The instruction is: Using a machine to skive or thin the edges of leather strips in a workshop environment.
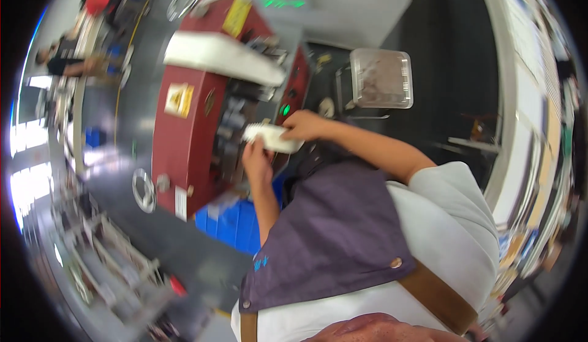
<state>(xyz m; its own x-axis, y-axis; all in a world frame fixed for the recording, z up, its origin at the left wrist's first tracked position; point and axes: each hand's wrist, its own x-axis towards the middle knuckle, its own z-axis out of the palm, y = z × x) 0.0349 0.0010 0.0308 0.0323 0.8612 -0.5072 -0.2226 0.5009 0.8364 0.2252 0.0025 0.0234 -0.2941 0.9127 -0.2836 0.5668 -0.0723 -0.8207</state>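
Note:
A cream-white oblong piece with a toothed or ridged left end is held between both hands, in front of a dark red machine. My left hand grips it from below near its toothed end, with fingertips against its lower side. Over its right end closes my right hand, fingers on top. Motion blur hides the finer shape of the piece. Just beyond the hands lies the machine's metal working area, and a green-lit control panel is close to my right hand.
A clear plastic bin with brownish contents stands on the right. Blue crates sit below the machine. Handwheels stick out at the machine's side. At lower left is a metal rack; another person is far off at upper left.

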